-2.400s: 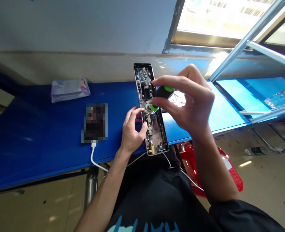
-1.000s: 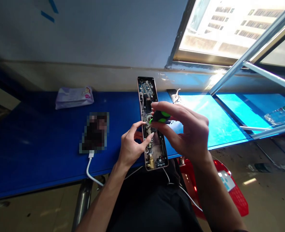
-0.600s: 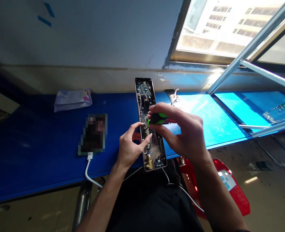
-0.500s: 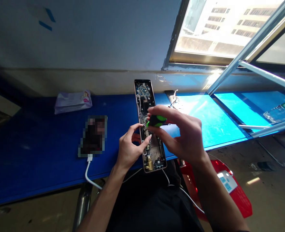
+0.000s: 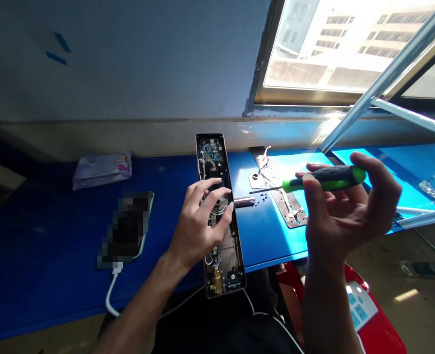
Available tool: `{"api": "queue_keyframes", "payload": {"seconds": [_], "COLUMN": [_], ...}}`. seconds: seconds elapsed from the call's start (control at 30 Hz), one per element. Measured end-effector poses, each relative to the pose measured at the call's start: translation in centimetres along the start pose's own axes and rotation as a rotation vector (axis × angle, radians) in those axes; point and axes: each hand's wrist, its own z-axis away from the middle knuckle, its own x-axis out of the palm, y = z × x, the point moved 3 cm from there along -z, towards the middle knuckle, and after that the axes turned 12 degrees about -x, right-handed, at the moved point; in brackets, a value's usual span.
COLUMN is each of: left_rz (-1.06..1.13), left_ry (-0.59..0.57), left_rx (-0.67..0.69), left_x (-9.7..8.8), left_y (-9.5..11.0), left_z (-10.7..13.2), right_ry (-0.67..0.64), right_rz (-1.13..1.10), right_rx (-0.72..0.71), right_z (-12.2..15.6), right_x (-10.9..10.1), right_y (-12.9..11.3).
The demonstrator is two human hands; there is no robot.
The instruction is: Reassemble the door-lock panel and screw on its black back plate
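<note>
A long, narrow lock body (image 5: 212, 157) lies opened on the blue table (image 5: 55, 236), its circuit board, wires and brass parts exposed. My left hand (image 5: 199, 223) rests on its middle with fingers spread, fingertips on the inner parts. My right hand (image 5: 344, 216) is raised to the right of the lock, closed around a black and green screwdriver (image 5: 322, 179) whose metal shaft points left. Below the shaft lie a thin metal plate (image 5: 281, 196), a small metal cylinder (image 5: 244, 200) and several tiny dark screws (image 5: 263, 198).
A phone (image 5: 129, 226) on a white charging cable (image 5: 111, 295) lies left of the lock. A pack of tissues (image 5: 101, 168) sits near the wall. A red stool (image 5: 364, 314) stands under the table's edge. An open window frame (image 5: 383, 78) juts in at the right.
My right hand has lifted the screwdriver off the lock body and swung it out to the right. My left hand has spread flat over the lock's middle. The view has shifted.
</note>
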Motion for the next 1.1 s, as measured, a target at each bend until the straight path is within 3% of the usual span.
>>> {"api": "queue_keyframes", "payload": {"seconds": [0.17, 0.43, 0.63, 0.87, 1.1], "left_rz": [-0.043, -0.311, -0.439, -0.492, -0.429], "left_ry": [-0.286, -0.702, -0.818, -0.925, -0.899], "left_rx": [0.160, 0.293, 0.352, 0.376, 0.413], "left_x": [3.0, 7.6, 9.8, 11.7, 11.9], "left_y": [1.4, 1.1, 2.0, 3.0, 2.5], "left_z": [-4.1, -8.2, -8.6, -7.9, -7.7], "right_ry": [-0.073, -0.146, -0.120, -0.108, -0.148], "right_rz": [0.080, 0.187, 0.121, 0.027, -0.038], "right_rx": [0.212, 0.312, 0.316, 0.414, 0.438], "right_z": [1.7, 3.5, 3.9, 4.8, 5.8], "right_x": [-1.4, -3.2, -3.4, -3.4, -3.0], "right_y": [3.0, 6.5, 7.3, 7.8, 7.4]}}
